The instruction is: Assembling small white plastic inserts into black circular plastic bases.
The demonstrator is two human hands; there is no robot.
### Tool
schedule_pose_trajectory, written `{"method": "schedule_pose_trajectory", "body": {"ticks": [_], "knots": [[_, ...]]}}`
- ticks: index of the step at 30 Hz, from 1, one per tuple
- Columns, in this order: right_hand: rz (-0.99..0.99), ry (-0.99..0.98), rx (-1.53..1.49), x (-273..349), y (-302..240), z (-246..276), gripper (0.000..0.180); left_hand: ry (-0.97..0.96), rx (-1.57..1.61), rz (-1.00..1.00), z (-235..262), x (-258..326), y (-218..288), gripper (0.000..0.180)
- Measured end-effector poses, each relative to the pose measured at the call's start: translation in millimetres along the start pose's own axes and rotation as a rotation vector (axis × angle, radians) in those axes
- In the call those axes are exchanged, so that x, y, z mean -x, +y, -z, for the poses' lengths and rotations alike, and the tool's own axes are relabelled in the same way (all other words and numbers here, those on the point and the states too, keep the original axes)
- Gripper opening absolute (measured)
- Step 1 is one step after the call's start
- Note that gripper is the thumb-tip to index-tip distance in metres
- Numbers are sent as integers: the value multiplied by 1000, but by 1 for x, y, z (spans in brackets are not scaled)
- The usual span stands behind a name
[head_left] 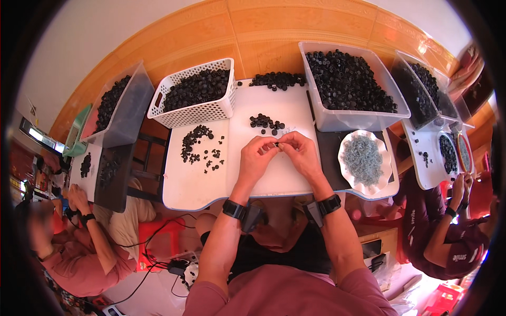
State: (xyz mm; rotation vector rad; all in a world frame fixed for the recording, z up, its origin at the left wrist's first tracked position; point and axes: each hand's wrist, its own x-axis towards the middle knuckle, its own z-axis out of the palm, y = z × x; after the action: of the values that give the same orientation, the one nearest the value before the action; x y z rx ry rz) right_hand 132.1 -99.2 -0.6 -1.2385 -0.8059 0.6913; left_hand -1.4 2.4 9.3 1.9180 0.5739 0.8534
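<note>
My left hand (256,158) and my right hand (300,154) meet over the middle of the white table (253,181). Their fingertips pinch a small black part (277,145) between them; its exact shape is mostly hidden. Just beyond my fingers lies a small heap of round black caps (266,124). To the left, small black pieces (196,143) are scattered on the white surface, some of them loose and apart. At the right, a white scalloped bowl (389,163) holds many thin grey-silver pieces, too small to name.
A perforated white basket (197,115) and a clear plastic bin (363,120), both full of black caps, stand at the back. More caps (278,80) lie between them by the wall. People work at neighbouring tables, left (89,216) and right (448,231). Cables (150,258) trail at lower left.
</note>
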Motion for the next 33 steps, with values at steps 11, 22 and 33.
{"method": "schedule_pose_trajectory", "body": {"ticks": [11, 22, 33], "knots": [[21, 276, 216, 1, -10, -1, 14, 88, -204, 115, -3, -11, -4, 30], [152, 408, 246, 3, -5, 1, 16, -57, -684, 13, -11, -44, 13, 23], [260, 284, 320, 9, -17, -3, 14, -24, 223, 201, -5, -2, -13, 23]]}}
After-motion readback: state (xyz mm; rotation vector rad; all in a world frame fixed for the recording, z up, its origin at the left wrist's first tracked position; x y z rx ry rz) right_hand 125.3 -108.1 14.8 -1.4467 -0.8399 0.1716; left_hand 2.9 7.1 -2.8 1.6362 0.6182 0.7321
